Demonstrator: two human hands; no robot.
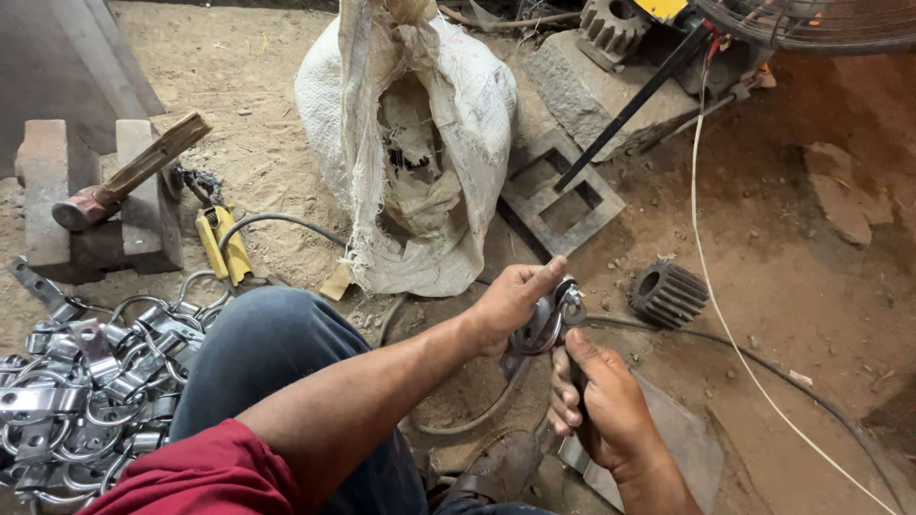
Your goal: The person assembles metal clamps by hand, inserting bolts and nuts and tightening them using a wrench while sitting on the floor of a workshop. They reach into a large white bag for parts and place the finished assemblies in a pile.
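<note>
My left hand (510, 303) grips a shiny metal clamp (551, 322), a bent steel ring with a bolt at its top, held over the dirt floor in front of my knee. My right hand (603, 408) is closed around a dark tool handle (578, 396) whose upper end meets the clamp from below. The tool's tip is hidden by my fingers and the clamp. A heap of similar metal clamps (81, 377) lies at the lower left beside my leg.
A torn white sack (410, 143) stands ahead. A hammer (124, 176) rests on bricks at left, yellow pliers (221, 243) nearby. A dark gear (666, 294) lies at right, a concrete block (561, 195) and a fan stand behind. Cables cross the floor.
</note>
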